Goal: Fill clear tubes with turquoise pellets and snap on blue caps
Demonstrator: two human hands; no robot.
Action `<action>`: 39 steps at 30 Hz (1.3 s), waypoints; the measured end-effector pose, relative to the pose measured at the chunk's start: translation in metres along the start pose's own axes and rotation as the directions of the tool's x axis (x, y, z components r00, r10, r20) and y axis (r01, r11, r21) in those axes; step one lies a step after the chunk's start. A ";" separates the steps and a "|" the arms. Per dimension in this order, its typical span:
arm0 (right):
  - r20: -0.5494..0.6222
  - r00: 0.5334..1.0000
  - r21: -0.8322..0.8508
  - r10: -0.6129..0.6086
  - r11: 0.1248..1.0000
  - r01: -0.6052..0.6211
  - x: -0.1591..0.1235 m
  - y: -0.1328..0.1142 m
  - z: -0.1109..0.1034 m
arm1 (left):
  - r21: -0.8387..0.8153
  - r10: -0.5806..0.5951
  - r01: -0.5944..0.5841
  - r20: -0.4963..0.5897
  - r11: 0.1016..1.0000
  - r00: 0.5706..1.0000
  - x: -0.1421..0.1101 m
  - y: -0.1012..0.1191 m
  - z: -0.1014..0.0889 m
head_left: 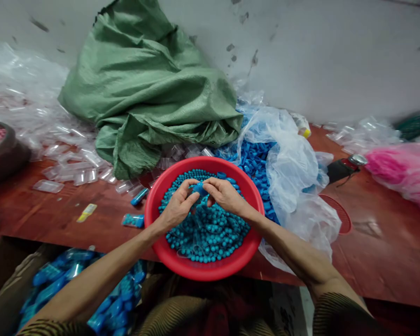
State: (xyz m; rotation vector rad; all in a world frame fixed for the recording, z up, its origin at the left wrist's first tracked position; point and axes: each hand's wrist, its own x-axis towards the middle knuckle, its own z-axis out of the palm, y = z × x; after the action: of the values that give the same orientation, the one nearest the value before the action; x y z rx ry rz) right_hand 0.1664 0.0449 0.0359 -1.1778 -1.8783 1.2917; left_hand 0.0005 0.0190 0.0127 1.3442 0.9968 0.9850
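Resting between the fingertips of the left hand [178, 206] and the right hand [227, 193], a small blue piece [199, 188] is held above the beads [210, 238] in the red basin [210, 273]. It is pinched by thumb and forefinger on either side; how the farther fingers are pressed cannot be told. Judged by its shine, it is probably light, stiff, smooth plastic, a little slippery, and best gripped by its sides. The beads, seemingly strung, would be loose and easily tangled.
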 end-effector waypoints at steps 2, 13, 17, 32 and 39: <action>-0.048 0.999 0.037 -0.012 0.999 0.014 0.000 0.001 0.003 | 0.017 0.010 -0.010 -0.019 1.000 1.000 -0.002 0.001 0.001; 0.013 0.978 -0.649 -0.210 0.742 0.168 -0.006 -0.014 0.018 | -0.183 -0.022 0.003 -0.101 0.983 0.995 0.007 0.015 0.004; -0.003 0.955 -0.682 -0.297 0.699 0.215 -0.002 -0.011 0.018 | -0.187 0.017 -0.019 -0.011 0.982 1.000 0.005 0.020 0.001; 0.034 0.977 -0.772 -0.213 0.615 0.161 0.020 -0.020 0.023 | -0.073 0.030 -0.056 -0.315 0.996 0.948 0.024 0.029 0.001; 0.169 0.974 -0.618 -0.153 0.753 0.226 0.052 0.014 -0.009 | 0.278 0.058 0.092 -0.490 0.956 0.870 -0.005 0.016 -0.106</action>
State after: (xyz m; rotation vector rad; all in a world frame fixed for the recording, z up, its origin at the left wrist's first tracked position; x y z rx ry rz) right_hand 0.1554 0.0969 0.0254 -1.1912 -2.5548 0.6105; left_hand -0.1020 0.0445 0.0295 1.3438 1.5942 1.2378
